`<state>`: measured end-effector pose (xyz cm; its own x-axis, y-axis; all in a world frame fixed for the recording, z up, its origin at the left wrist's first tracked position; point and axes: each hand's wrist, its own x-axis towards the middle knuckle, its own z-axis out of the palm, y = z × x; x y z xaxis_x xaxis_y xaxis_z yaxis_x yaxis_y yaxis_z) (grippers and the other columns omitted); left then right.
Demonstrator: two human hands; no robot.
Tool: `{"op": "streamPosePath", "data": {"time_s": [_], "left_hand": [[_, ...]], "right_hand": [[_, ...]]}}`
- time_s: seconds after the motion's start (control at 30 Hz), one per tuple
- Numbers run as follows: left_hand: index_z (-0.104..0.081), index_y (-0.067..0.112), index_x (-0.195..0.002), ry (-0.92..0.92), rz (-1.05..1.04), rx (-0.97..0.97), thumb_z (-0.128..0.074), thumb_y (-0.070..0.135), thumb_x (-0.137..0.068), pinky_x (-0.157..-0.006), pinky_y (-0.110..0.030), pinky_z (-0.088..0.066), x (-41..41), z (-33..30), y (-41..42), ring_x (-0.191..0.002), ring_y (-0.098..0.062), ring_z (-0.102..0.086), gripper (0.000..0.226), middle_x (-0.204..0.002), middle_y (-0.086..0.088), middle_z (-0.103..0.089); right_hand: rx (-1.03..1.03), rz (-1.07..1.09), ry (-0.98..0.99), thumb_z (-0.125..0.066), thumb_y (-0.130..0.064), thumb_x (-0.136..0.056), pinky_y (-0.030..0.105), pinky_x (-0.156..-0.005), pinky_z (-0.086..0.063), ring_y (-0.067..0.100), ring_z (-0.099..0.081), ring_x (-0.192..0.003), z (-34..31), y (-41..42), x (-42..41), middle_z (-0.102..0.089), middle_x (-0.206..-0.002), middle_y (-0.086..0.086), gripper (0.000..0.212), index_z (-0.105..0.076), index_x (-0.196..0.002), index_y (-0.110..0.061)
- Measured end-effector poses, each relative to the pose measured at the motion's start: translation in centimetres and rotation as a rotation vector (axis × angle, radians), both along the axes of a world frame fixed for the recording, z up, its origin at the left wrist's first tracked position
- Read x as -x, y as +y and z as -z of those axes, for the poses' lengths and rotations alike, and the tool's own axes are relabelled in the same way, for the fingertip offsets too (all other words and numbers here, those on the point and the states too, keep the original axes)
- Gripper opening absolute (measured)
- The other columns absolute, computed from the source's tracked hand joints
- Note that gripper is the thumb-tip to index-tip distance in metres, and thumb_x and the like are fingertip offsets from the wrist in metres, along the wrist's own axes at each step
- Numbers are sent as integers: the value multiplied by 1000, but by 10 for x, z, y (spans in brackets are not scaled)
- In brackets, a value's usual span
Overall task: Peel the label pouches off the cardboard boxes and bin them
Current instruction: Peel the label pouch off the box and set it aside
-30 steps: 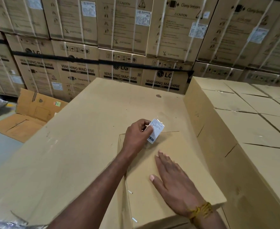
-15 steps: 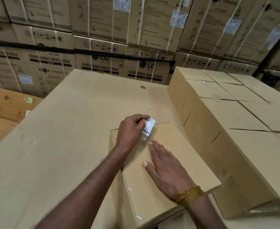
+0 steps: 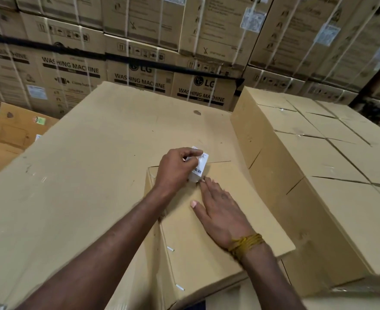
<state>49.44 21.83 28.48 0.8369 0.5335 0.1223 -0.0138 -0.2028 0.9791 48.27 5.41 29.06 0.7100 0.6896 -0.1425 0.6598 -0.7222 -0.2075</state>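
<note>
Two hands over the box [image 3: 207,231]: left hand [image 3: 175,168] pinches the label pouch [image 3: 199,167] at the box's far-left corner, right hand [image 3: 220,209] pressed flat on the lid, fingers straight, fingertips just beside the pouch.

I'm reading "LG" and "WASHING MACHINE" on the stacked cartons [image 3: 203,91] ahead. The label [image 3: 199,164] is showing a barcode, but I'm finding its print too small to read.
</note>
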Motion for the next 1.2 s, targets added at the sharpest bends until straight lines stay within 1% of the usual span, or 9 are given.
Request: {"op": "streamPosePath", "data": {"time_s": [0.13,0.2,0.27,0.4,0.57,0.77,0.87,1.03,1.2], "left_hand": [[-79,27,-103,-11,-24,12,-56,11,-87,-62,-23,-45,0,2,-3,-79,1,-63,32,-109,14,-73],[-79,27,-103,-13,-33,7,-55,11,-87,-65,-24,-49,-2,1,-3,-82,3,-64,33,-107,17,-73],[-79,27,-103,6,-40,-10,-55,12,-87,-68,-25,-52,-2,0,-2,-83,5,-63,33,-105,18,-72],[-80,26,-102,41,-31,-36,-54,12,-87,-60,-20,-45,-3,0,-1,-76,5,-61,34,-109,15,-73],[-80,25,-103,27,-13,2,-54,11,-88,-54,-17,-39,0,-2,-3,-64,6,-57,33,-106,10,-75],[-80,25,-103,41,16,-33,-59,14,-89,-44,-10,-34,2,-3,-5,-54,9,-54,27,-104,9,-75],[-80,28,-102,74,28,-80,-59,17,-88,-43,-17,-36,3,-4,-3,-50,3,-53,28,-106,12,-74],[-80,29,-101,83,35,-93,-60,17,-88,-40,-20,-37,4,-4,-3,-48,-2,-51,26,-100,12,-75],[-80,27,-102,72,49,-53,-60,15,-89,-39,-19,-33,7,-7,-8,-39,-4,-43,27,-85,9,-72]], "right_hand": [[-46,-89,-7,-11,-61,-100,17,-117,12,-3,22,-146,4,-39,48,29,-158,-20,67,16,-155,-32],[-42,-143,-83,-1,-69,-94,16,-116,7,-2,15,-148,5,-57,61,25,-158,-23,72,12,-155,-32],[22,-130,16,8,-72,-85,16,-116,12,-8,25,-143,-3,-56,53,33,-152,-29,76,20,-151,-37],[14,-88,56,-15,-58,-101,21,-118,13,-2,20,-147,-5,-24,12,22,-161,-18,68,12,-157,-30],[6,-57,52,-17,-54,-104,23,-117,12,4,16,-149,-7,-12,11,17,-164,-11,67,8,-158,-26],[84,-136,94,17,-75,-75,22,-119,12,-12,34,-136,-13,-61,59,39,-148,-32,78,31,-144,-42],[89,-115,112,6,-71,-84,22,-119,13,-11,28,-140,-16,-53,51,32,-153,-31,76,21,-151,-40],[36,-66,47,-15,-56,-103,30,-121,8,6,12,-151,-9,-12,13,12,-165,-12,67,5,-159,-26],[49,-70,76,-9,-62,-98,23,-119,12,-1,22,-146,-11,-39,43,25,-161,-18,71,15,-156,-29]]}}
